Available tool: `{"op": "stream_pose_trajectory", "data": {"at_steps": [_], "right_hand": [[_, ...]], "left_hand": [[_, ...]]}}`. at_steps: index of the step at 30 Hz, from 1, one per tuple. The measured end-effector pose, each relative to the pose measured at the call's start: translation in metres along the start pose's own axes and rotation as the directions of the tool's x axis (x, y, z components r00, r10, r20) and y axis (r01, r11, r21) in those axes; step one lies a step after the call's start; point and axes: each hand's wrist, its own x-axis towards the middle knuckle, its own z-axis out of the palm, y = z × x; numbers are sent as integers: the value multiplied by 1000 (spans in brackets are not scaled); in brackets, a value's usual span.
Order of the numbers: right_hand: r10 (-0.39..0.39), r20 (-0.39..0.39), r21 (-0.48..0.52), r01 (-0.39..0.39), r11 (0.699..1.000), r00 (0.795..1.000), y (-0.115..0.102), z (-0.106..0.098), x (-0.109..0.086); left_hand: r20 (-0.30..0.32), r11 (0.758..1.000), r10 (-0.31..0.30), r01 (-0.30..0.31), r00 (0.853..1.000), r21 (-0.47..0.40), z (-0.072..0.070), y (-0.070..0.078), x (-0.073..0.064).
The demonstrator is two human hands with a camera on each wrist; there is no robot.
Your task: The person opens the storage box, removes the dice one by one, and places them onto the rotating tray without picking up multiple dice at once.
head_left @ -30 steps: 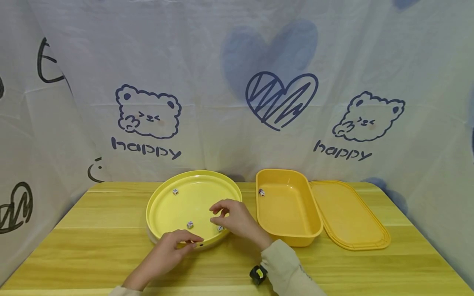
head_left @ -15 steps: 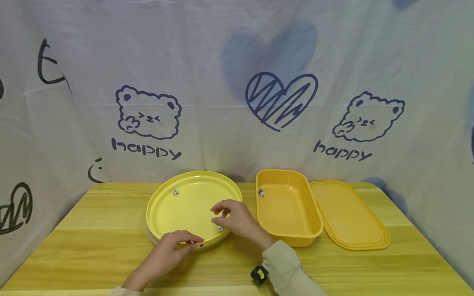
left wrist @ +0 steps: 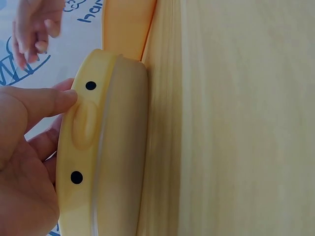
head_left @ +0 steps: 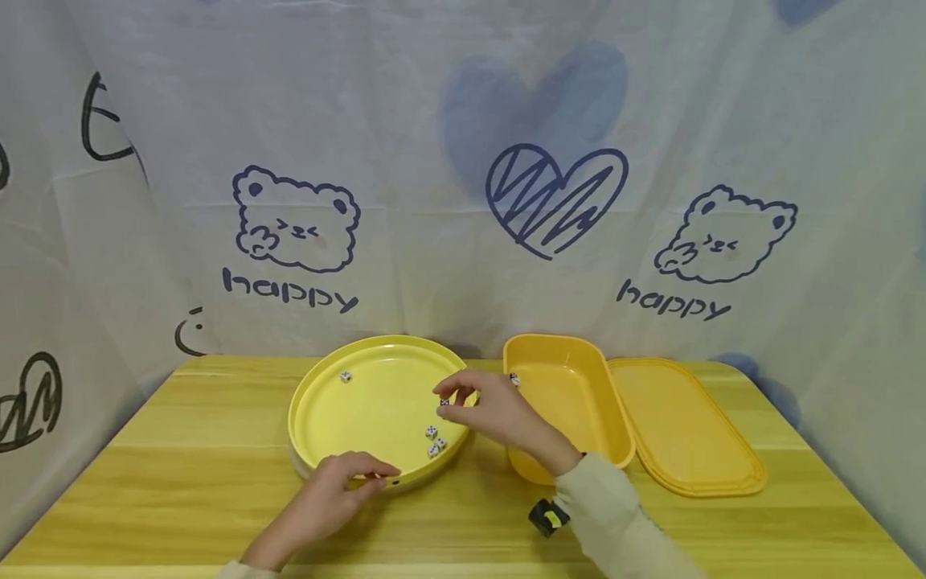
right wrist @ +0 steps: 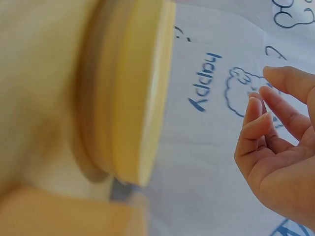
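Note:
My left hand (head_left: 338,492) grips the near rim of a round yellow tray (head_left: 311,438), its thumb (left wrist: 61,101) on the outer wall beside a small raised tab. My right hand (head_left: 499,408) hangs over the tray's right rim, thumb and fingers bent and apart, with nothing between them in the right wrist view. One white die (head_left: 444,403) shows in the gap between its thumb and forefinger in the head view. Below that, several dice (head_left: 433,450) lie close together on the tray. A lone die (head_left: 346,376) sits toward the back left.
An orange rectangular box (head_left: 596,354) stands right of the tray, with a die (head_left: 514,379) at its left wall. Its flat orange lid (head_left: 687,426) leans beside it. A patterned white cloth (head_left: 419,265) hangs behind the wooden table (head_left: 181,482).
The right hand has risen and shifted right, and more dice now show at the tray's right side. A die near the left fingers is gone from there. The left hand stays put.

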Motion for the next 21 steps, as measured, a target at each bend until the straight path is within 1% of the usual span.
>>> {"op": "stream_pose_trajectory", "data": {"at_steps": [4,6,10,14,19,21], "right_hand": [[46,-19,-10,-46,999,999,-1,-25,7],[68,-32,-12,-68,998,997,5,-36,12],[114,-61,9,-113,994,992,23,-52,22],[170,-93,47,-166,985,981,42,-61,28],[255,-117,120,-241,963,960,65,-66,35],[282,-128,136,-265,955,951,74,-68,38]], "left_hand": [[-5,1000,-3,3,1000,6,-1,0,0],[-5,1000,-8,8,1000,8,-2,0,-1],[-3,1000,-18,18,1000,8,-2,-1,-2],[0,1000,-18,18,1000,8,-3,-1,-2],[1,1000,-9,9,1000,7,-2,-1,-1],[3,1000,-8,8,1000,2,-1,-1,0]]}}
